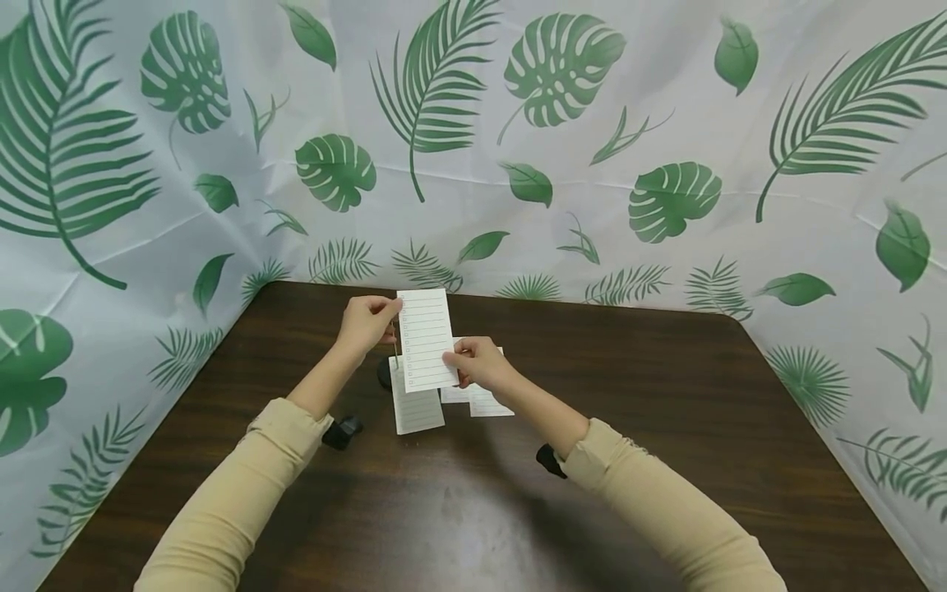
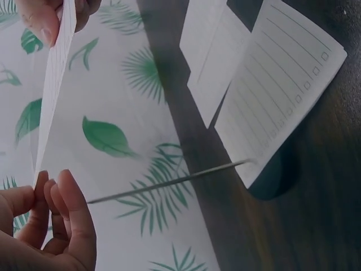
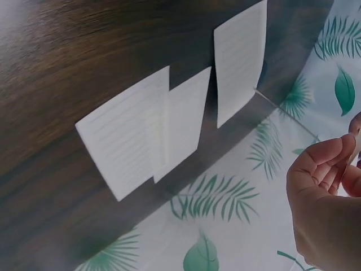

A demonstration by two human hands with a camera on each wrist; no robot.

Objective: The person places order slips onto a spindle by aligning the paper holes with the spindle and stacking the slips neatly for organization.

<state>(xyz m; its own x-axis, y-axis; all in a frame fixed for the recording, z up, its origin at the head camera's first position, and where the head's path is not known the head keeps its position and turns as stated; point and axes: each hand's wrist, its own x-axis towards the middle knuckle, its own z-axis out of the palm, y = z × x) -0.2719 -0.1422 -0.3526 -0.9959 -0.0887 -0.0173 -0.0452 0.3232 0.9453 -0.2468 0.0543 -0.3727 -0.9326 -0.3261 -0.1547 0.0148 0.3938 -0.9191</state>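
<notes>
In the head view a white lined card [image 1: 427, 341] with small checkboxes down one side is held up between both hands. My left hand [image 1: 366, 323] pinches its upper left corner, while my right hand [image 1: 484, 362] pinches the lower right edge. Just below the left fingers rises a thin metal spike [image 2: 175, 182] from a dark round base [image 2: 277, 178]. Another lined card [image 2: 276, 84] is on that spike, pierced near its edge and lying over the base. From the left wrist the held card [image 2: 55, 84] appears nearly edge-on, above and beside the spike's tip.
Two more lined cards [image 3: 127, 132] lie overlapping on the dark wooden table [image 1: 666, 411], to the right of the spike. A white cloth with green leaves [image 1: 451, 205] hangs behind and beside the table. Black wrist devices [image 1: 342, 432] sit under both forearms.
</notes>
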